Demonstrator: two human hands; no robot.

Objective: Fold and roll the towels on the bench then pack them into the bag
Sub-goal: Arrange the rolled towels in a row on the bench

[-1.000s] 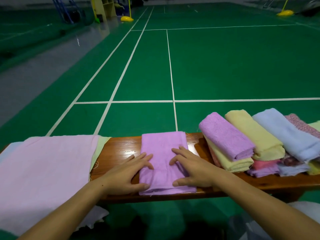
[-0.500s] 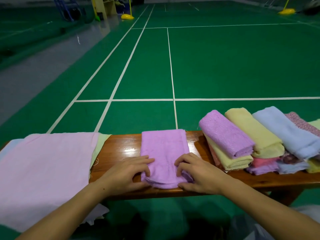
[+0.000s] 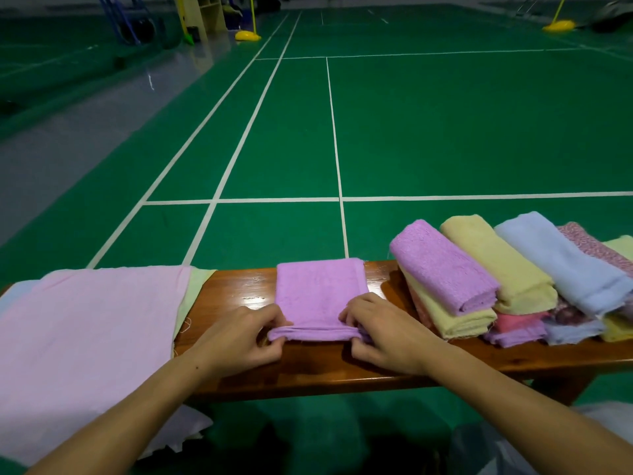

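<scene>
While both the left hand point(image 3: 239, 337) and right hand point(image 3: 383, 334) pinch the near rolled edge of the purple towel point(image 3: 320, 296), lying lower centre of frame on the bench point(image 3: 308, 368), uneven pressure from either side would likely skew the roll into a loose cone.

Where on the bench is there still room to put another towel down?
Bare wood shows between the flat pink cloth and the purple towel that the left hand and right hand pinch. The bench front edge is a narrow free strip. The rolled towels crowd the right.
</scene>
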